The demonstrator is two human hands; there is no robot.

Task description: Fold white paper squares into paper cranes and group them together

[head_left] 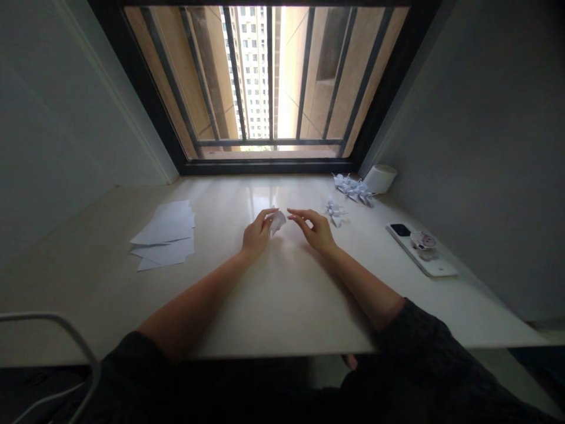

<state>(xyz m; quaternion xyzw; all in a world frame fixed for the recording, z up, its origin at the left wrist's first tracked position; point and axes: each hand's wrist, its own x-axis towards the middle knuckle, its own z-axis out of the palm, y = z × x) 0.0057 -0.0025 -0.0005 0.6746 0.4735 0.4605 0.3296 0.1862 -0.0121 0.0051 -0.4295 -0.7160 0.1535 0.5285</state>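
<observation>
Over the middle of the pale bench, the person's left hand pinches a small folded white paper between thumb and fingers, the piece standing out toward the right. The right hand is just beside it, half curled, thumb and index fingertips a little apart, with nothing visible between them; whether the thumb touches the paper's edge I cannot tell. Left of the hands, loose white sheets lie overlapping in an uneven pile. To the right, beyond the right hand, sits a small group of pointed folded pieces, and behind it a larger cluster lies against a white roll near the wall. Nearer the person on that side, a white phone lies with its camera side up, a round grip on its back.
</observation>
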